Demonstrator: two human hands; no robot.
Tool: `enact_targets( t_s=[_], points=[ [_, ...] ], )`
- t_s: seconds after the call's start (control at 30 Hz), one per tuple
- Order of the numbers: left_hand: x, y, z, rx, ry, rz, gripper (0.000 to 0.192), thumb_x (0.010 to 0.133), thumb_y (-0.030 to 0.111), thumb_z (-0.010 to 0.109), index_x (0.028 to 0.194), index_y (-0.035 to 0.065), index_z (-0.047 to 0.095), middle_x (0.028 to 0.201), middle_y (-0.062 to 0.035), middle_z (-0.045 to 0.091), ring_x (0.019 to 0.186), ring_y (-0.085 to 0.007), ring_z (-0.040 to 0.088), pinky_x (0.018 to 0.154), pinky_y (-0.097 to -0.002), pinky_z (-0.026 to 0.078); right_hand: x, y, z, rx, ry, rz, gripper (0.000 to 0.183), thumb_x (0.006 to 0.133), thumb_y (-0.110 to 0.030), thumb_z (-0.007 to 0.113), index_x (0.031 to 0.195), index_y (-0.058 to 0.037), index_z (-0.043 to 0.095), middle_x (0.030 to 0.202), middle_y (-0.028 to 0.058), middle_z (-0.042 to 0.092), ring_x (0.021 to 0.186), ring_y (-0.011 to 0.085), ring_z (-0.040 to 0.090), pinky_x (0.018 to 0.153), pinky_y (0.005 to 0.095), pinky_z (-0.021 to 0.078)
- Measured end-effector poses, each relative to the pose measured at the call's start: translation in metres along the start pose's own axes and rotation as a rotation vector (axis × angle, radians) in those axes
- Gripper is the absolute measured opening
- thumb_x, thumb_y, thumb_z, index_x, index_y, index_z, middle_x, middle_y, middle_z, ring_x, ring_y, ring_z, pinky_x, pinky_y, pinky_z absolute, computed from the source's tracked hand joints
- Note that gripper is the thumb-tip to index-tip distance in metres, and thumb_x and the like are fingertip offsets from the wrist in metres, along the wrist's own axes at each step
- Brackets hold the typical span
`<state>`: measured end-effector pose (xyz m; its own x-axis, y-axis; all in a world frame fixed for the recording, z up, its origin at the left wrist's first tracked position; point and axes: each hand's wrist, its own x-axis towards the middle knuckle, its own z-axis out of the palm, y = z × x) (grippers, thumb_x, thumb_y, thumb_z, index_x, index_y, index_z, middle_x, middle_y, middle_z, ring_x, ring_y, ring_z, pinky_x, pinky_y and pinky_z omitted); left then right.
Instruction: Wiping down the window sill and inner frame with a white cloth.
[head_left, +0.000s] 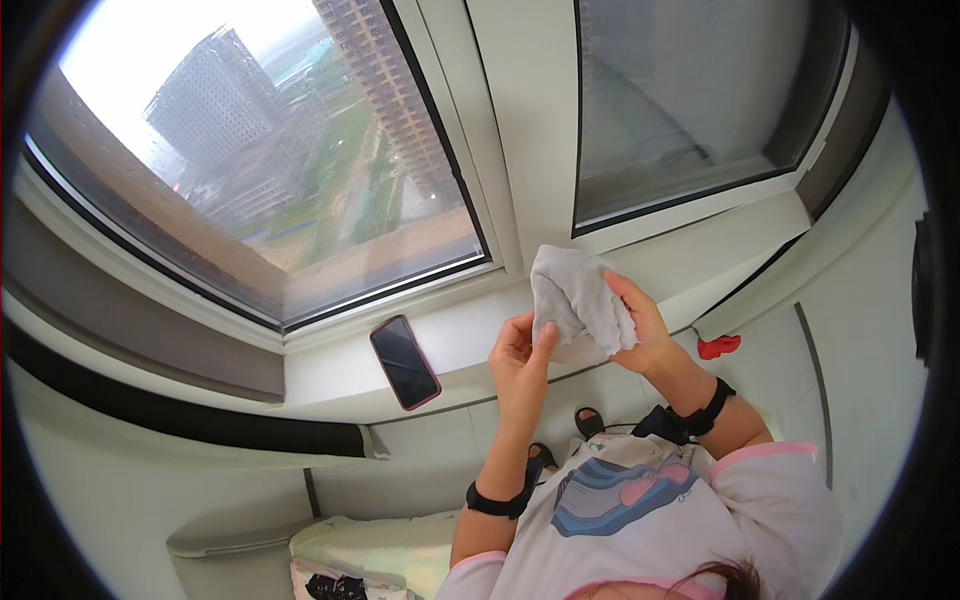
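A light grey cloth (574, 296), folded and creased with a ragged edge, is held up between both hands in front of the window frame. My left hand (521, 349) pinches its lower left side, with the thumb lying over the front. On the opposite side, my right hand (641, 322) grips the cloth near its frayed edge, the thumb pointing upward. Part of the fingers on both hands is hidden behind the fabric. To the left of my left hand, a smartphone (406, 362) with a dark screen lies on the white windowsill (465, 334).
A rain-spotted window pane (315, 172) is at the left, and a second pane (697, 97) at the right. Something small and red (718, 347) lies beyond my right forearm. A bed corner (375, 547) shows at the lower left. Dark sandals (589, 422) are on my feet.
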<state>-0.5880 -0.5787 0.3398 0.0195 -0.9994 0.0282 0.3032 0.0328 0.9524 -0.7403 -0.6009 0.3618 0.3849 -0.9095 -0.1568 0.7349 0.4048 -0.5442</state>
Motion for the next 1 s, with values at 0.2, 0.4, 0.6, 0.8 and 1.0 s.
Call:
enact_targets(
  t_s=[0.2, 0.4, 0.6, 0.8, 1.0],
  points=[
    [-0.003, -0.009, -0.006, 0.077, 0.186, 0.054, 0.014, 0.084, 0.012, 0.058, 0.087, -0.0004, 0.054, 0.078, -0.0012, 0.055, 0.070, -0.0070, 0.050, 0.063, -0.0195, 0.039, 0.003, -0.007, -0.009, -0.116, 0.074, 0.018, 0.044, 0.090, -0.035, 0.044, 0.121, -0.0037, 0.043, 0.115, 0.0060, 0.052, 0.102, 0.0144, 0.052, 0.088, 0.0287, 0.0411],
    [-0.007, -0.009, 0.006, 0.312, 0.221, 0.235, 0.018, 0.086, 0.014, 0.056, 0.094, 0.0002, 0.050, 0.091, -0.0033, 0.052, 0.076, -0.0066, 0.048, 0.066, -0.0213, 0.039, 0.005, 0.012, -0.010, -0.610, -0.050, -0.090, 0.051, 0.091, -0.041, 0.041, 0.125, -0.0036, 0.038, 0.118, 0.0051, 0.049, 0.103, 0.0153, 0.049, 0.091, 0.0290, 0.0370],
    [-0.011, 0.006, 0.021, -0.017, 0.138, 0.069, 0.022, 0.083, 0.012, 0.059, 0.098, -0.0003, 0.047, 0.092, -0.0048, 0.052, 0.081, -0.0090, 0.051, 0.071, -0.0215, 0.043, 0.006, 0.025, -0.003, -1.348, -0.331, -0.533, 0.053, 0.091, -0.023, 0.045, 0.135, -0.0033, 0.023, 0.131, 0.0136, 0.035, 0.114, 0.0280, 0.039, 0.097, 0.0355, 0.0304],
    [-0.008, -0.006, 0.008, -0.039, 0.173, -0.002, 0.015, 0.085, 0.011, 0.055, 0.092, -0.0010, 0.050, 0.084, -0.0041, 0.056, 0.076, -0.0079, 0.053, 0.068, -0.0210, 0.045, 0.010, 0.024, -0.013, -1.393, -0.426, -0.548, 0.053, 0.091, -0.020, 0.043, 0.136, -0.0043, 0.021, 0.131, 0.0169, 0.036, 0.115, 0.0307, 0.039, 0.098, 0.0331, 0.0289],
    [-0.009, -0.015, -0.015, -0.061, 0.233, -0.035, 0.010, 0.086, 0.011, 0.052, 0.088, 0.0008, 0.052, 0.080, -0.0030, 0.056, 0.070, -0.0082, 0.054, 0.066, -0.0229, 0.046, 0.012, 0.002, -0.023, -1.149, -0.240, -0.241, 0.038, 0.094, -0.031, 0.038, 0.113, -0.0009, 0.051, 0.095, 0.0120, 0.059, 0.085, 0.0183, 0.055, 0.078, 0.0278, 0.0416]
  ],
)
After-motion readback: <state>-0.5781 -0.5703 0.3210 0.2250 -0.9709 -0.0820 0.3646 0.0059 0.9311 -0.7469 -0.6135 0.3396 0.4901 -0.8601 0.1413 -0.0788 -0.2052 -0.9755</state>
